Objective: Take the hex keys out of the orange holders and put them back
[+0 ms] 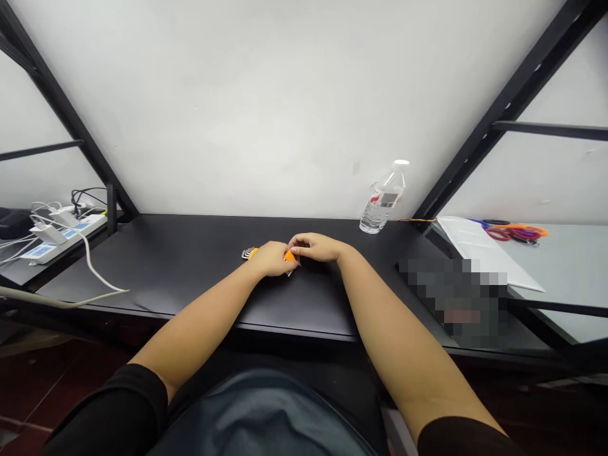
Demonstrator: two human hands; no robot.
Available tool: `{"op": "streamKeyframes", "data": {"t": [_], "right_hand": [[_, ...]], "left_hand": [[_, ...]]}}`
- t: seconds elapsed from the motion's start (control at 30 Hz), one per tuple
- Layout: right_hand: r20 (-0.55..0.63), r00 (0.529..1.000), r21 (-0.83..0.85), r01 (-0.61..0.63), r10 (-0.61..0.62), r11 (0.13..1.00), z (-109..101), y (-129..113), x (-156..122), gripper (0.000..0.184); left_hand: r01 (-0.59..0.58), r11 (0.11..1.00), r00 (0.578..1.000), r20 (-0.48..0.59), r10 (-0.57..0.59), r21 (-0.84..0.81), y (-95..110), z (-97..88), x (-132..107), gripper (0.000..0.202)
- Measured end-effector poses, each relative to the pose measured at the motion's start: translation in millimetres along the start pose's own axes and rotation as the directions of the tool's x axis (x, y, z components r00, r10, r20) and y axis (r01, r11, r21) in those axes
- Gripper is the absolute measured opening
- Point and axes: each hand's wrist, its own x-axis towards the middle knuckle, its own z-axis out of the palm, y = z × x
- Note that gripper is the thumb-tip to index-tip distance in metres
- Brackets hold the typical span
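Both of my hands meet over the middle of the black desk (190, 266). My left hand (272, 258) closes around an orange-bodied folding tool (289, 255), probably a hex key set. Its ridged metal end (248, 254) sticks out past my left hand, and thin metal blades (289, 272) show below the fingers. The fingertips of my right hand (314, 247) pinch the orange part from the other side. Much of the tool is hidden by my fingers.
A clear water bottle (384, 197) stands at the desk's back edge. A white power strip (64, 240) with chargers and cables lies at the left. To the right are white paper (479, 247), scissors (515, 233), a pixelated patch (451, 297) and black metal frame bars (503, 107).
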Motion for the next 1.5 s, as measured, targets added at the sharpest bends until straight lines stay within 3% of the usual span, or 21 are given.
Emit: {"op": "streamKeyframes", "data": {"t": [0.13,0.3,0.57,0.73,0.87,0.93,1.03,1.1,1.3,1.43,1.5], "right_hand": [[-0.12,0.993,0.035,0.022,-0.018,0.999,5.2,-2.7,5.6,0.054],[-0.31,0.951,0.008,0.014,-0.011,1.0,7.9,-3.1,12.1,0.059],[-0.522,0.848,-0.142,-0.196,0.095,0.97,3.1,3.4,15.7,0.055],[-0.536,0.838,-0.177,-0.23,0.102,0.957,3.1,7.4,19.0,0.054],[-0.634,0.751,-0.193,-0.387,0.186,0.902,-9.5,19.1,12.9,0.057],[-0.616,0.755,-0.218,-0.437,0.225,0.873,-15.1,24.9,8.4,0.06],[-0.411,0.868,-0.346,-0.432,0.279,0.833,-14.2,27.5,7.2,0.062],[-0.295,0.901,-0.418,-0.42,0.317,0.805,-8.6,25.3,10.6,0.061],[-0.276,0.872,-0.457,-0.489,0.405,0.743,1.2,19.0,19.3,0.058],[-0.32,0.829,-0.43,-0.559,0.459,0.709,-5.1,22.6,13.7,0.063],[-0.357,0.812,-0.389,-0.578,0.461,0.717,-10.5,25.4,7.5,0.056]], "left_hand": [[-0.006,0.935,0.997,-0.075,-0.022,-0.355,-11.1,1.5,3.0,0.033],[-0.016,0.688,1.0,-0.026,-0.004,-0.725,-8.1,6.4,6.1,0.029],[0.083,0.575,0.996,0.076,-0.036,-0.814,-8.0,4.9,3.2,0.032],[0.128,0.549,0.991,0.128,-0.039,-0.826,-12.9,3.0,3.4,0.033],[0.141,0.542,0.985,0.172,0.006,-0.829,-15.0,-0.9,1.5,0.031],[0.106,0.532,0.992,0.127,0.004,-0.84,-15.3,-3.3,1.1,0.029],[0.056,0.525,0.998,0.039,-0.043,-0.849,-16.7,-7.0,1.9,0.025],[0.047,0.533,0.997,0.011,-0.072,-0.845,-18.4,-9.3,2.6,0.023],[0.046,0.571,0.996,-0.004,-0.086,-0.82,-20.7,-13.1,2.6,0.021],[0.076,0.602,0.993,0.005,-0.118,-0.795,-19.6,-13.5,2.6,0.019],[0.103,0.623,0.989,0.016,-0.144,-0.775,-19.7,-13.5,2.9,0.018]]}}
